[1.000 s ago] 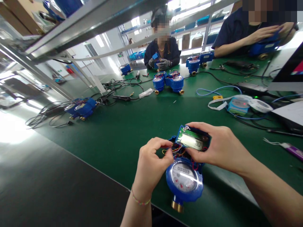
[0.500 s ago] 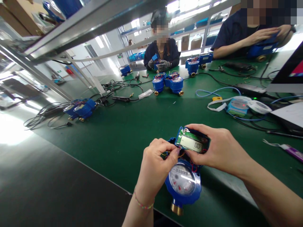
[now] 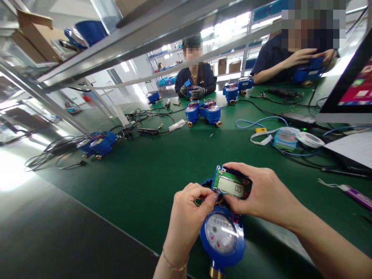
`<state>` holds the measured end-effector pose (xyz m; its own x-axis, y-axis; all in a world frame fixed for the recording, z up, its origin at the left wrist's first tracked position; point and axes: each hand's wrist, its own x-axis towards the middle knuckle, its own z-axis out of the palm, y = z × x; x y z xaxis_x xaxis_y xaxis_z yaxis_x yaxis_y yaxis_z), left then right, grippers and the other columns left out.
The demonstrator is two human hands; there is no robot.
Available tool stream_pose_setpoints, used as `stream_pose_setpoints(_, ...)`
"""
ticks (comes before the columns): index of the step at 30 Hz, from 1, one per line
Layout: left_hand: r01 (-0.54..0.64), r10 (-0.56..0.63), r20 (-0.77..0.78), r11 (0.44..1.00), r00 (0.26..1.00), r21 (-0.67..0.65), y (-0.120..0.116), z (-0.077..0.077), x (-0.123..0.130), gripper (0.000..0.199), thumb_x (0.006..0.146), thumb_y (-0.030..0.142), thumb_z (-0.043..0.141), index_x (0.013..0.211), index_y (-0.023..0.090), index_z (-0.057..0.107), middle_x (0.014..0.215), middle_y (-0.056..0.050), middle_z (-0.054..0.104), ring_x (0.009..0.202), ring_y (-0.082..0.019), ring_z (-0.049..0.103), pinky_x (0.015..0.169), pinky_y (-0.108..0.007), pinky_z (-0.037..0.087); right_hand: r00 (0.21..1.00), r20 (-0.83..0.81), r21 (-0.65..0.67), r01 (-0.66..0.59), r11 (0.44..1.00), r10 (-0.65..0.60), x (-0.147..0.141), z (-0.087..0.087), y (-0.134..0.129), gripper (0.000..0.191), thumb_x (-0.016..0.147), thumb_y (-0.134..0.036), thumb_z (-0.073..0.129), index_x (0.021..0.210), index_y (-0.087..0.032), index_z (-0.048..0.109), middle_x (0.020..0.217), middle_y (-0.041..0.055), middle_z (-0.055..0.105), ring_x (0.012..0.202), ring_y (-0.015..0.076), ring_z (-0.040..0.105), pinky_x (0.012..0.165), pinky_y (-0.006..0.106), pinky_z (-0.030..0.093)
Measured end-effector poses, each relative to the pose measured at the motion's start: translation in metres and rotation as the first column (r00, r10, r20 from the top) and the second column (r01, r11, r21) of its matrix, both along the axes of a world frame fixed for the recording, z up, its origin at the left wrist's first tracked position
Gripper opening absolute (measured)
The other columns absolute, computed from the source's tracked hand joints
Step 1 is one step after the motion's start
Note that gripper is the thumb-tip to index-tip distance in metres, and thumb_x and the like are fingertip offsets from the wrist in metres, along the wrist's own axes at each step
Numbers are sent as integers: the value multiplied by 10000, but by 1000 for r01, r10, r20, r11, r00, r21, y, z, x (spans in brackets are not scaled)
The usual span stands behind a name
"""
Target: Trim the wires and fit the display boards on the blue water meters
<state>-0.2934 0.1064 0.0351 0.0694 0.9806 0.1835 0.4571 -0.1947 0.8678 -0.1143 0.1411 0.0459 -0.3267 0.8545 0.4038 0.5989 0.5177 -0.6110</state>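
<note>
Landmark: blue water meter [image 3: 222, 236], upright at the near edge of the green bench [image 3: 151, 170], brass fitting hanging just over the rim.

Far side of the meter: two co-workers seated, each with their own blue meter in hand; a pair of finished-looking meters [image 3: 203, 110] sits between them and ours. Right of the meter: laptop [image 3: 348, 93], cable clutter, a small teal box.

Change over the last second: the display board [image 3: 231, 185] has dropped from tilted-up toward flat, closer into the open housing above the dial. Wires [image 3: 203, 199] that were fanned out left of the board are now mostly tucked under it (only a short loop shows).

Right hand [image 3: 261, 197]: fingers curled over the board's far and right edges, thumb under its near edge, firm pinch. Left hand [image 3: 188, 217]: thumb and forefinger closed on the wires at the board's left corner, other fingers folded.

My read: board is being seated, wires dressed underneath. Not fully home yet; the near edge rides above the housing.
</note>
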Motion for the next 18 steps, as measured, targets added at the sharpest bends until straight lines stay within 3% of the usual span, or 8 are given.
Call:
stream_pose_setpoints(5, -105, 106, -67, 994, 992, 10, -2, -4, 8, 133, 755, 137, 609, 633, 176, 644, 650, 0, 633, 644, -153, 584, 629, -266, 448, 1000, -17, -45, 1, 999, -1, 1, 0, 1, 475, 617, -289, 629, 1066, -135, 639, 921, 39, 691, 736, 188, 647, 698, 274, 528)
stream_pose_setpoints(10, -142, 142, 113, 990, 983, 0, -4, -18, 10, 144, 780, 206, 608, 669, 204, 698, 707, -13, 708, 829, -211, 649, 898, -376, 451, 995, -87, -164, -54, 985, 40, 3, -3, 9, 459, 595, -279, 638, 1036, -151, 651, 867, 17, 692, 695, 173, 637, 630, 247, 514)
stream_pose_setpoints(15, -100, 143, 306, 984, 941, -150, -4, -26, 8, 170, 758, 270, 650, 626, 177, 704, 745, -34, 709, 785, -203, 642, 737, -304, 503, 991, -128, -205, -73, 976, 47, 2, -3, 12, 474, 581, -268, 650, 1036, -134, 654, 884, 34, 691, 714, 182, 637, 644, 253, 517)
stream_pose_setpoints(18, -85, 105, 175, 989, 979, -121, -2, -20, 6, 77, 718, 217, 689, 652, 184, 710, 729, -11, 703, 749, -184, 631, 795, -320, 492, 990, -129, -203, -78, 976, 53, 1, -3, 11, 478, 572, -257, 657, 1034, -134, 659, 871, 28, 692, 708, 179, 636, 645, 251, 516)
